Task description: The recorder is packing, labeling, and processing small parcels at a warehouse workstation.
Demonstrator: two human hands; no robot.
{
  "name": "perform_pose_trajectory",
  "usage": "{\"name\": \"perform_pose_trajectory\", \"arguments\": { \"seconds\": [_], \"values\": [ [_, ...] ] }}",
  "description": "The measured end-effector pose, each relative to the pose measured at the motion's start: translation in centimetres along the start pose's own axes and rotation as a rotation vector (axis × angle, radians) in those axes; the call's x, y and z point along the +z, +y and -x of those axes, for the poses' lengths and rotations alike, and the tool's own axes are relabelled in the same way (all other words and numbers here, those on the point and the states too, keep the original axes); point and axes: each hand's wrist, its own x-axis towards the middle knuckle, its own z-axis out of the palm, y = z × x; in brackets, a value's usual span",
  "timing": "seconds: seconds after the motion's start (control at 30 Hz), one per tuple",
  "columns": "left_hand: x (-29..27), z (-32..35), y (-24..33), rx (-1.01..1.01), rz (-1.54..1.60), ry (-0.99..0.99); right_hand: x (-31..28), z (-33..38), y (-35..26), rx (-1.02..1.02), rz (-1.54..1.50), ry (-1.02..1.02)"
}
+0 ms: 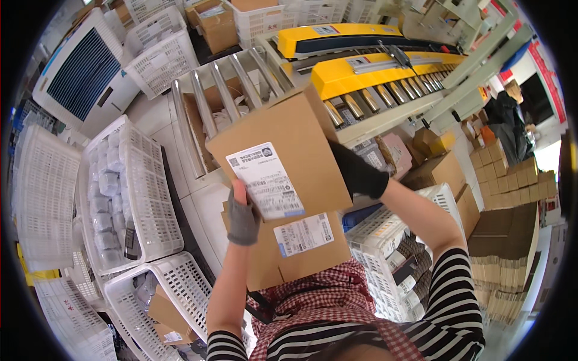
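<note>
While a lower box (313,256) lies before the apron (340,280), the left hand (243,221) clamps the upper box (301,150); the right hand (357,171), fingers hidden, meets its side. This step, apparently handling, next calls for steady support. Rollers (225,91) lie beyond.

Printed white labels (268,180) on cartons (314,165)

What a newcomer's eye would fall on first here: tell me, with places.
The labelled cardboard box stands out first, mid-picture, between the grey-gloved left hand and black-gloved right hand. Next come the yellow conveyor housing beyond it, upper right of centre, and the white plastic crate of wrapped bundles at left.
</note>
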Motion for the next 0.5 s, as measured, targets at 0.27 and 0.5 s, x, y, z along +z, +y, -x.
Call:
{"name": "perform_pose_trajectory", "arguments": {
  "seconds": [0.27,0.5],
  "values": [
    [-7.2,-10.0,5.9,0.584,-1.835,-0.195,-3.6,-13.7,-5.7,-0.362,1.077,-0.228],
    [-8.6,-12.4,9.2,0.547,-1.502,-0.055,-2.2,-18.7,-4.8,-0.151,1.32,-0.386]
  ]
}}
